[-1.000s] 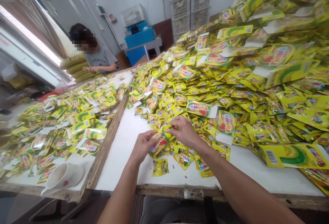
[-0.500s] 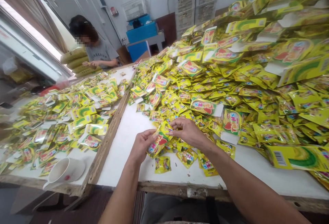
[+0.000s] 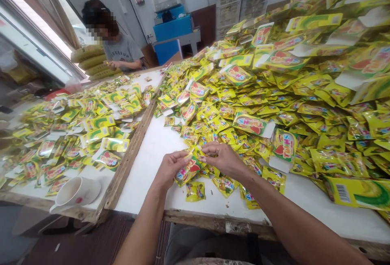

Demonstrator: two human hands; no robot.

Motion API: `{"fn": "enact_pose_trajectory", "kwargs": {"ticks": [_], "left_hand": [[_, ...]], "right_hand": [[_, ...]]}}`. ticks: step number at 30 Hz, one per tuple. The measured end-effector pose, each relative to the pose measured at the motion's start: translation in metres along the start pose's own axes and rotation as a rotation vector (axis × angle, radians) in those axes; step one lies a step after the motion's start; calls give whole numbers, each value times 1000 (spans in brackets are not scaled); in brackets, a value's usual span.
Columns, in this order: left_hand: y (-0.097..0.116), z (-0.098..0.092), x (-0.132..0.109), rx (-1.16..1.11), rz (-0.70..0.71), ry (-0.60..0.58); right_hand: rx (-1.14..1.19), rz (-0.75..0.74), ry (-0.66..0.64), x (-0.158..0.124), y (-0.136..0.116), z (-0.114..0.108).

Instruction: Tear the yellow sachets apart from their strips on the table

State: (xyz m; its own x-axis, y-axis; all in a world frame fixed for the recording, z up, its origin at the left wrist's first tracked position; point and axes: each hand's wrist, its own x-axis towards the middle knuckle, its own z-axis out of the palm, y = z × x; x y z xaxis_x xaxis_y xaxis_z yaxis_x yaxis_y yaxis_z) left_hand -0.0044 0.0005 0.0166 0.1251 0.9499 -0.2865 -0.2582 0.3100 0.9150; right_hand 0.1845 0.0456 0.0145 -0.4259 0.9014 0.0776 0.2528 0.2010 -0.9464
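Note:
My left hand grips a small yellow carton printed with a red fruit and colourful letters, thumb on its face. At the carton's upper end, the fingers of my right hand are pinched together on a yellow edge. Whether that edge is a flap or a packet partly in the carton, I cannot tell. Just below the carton lies a yellow sachet on the white tabletop. Another sachet rests under my right wrist.
A large heap of yellow sachets and cartons rises on the right. Beyond a wooden divider lies a second pile, with a white mug near the front edge. A co-worker sits at the far left.
The view has shifted slightly, moving the heap rightward in the picture. My right fingers have closed in on the carton's upper end; my left hand keeps its grip.

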Motion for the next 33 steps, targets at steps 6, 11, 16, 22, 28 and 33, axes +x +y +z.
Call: {"fn": "enact_pose_trajectory", "kwargs": {"ticks": [6,11,16,22,28,33], "left_hand": [[-1,1,-3,17,19,63],[0,1,-5,53,59,77],[-1,8,-5,141,137,86],[1,10,-6,221,153,65],[2,11,-10,434,253,32],[-10,5,-8,281,91,72]], "right_hand": [[93,81,-157,-2,1,10],[210,93,-189,-2,-8,5],[0,40,-198,-5,-15,16],[-48,62,-63,-1,-8,18],[-77,46,14,4,-4,15],[-177,-8,-44,0,0,29]]}}
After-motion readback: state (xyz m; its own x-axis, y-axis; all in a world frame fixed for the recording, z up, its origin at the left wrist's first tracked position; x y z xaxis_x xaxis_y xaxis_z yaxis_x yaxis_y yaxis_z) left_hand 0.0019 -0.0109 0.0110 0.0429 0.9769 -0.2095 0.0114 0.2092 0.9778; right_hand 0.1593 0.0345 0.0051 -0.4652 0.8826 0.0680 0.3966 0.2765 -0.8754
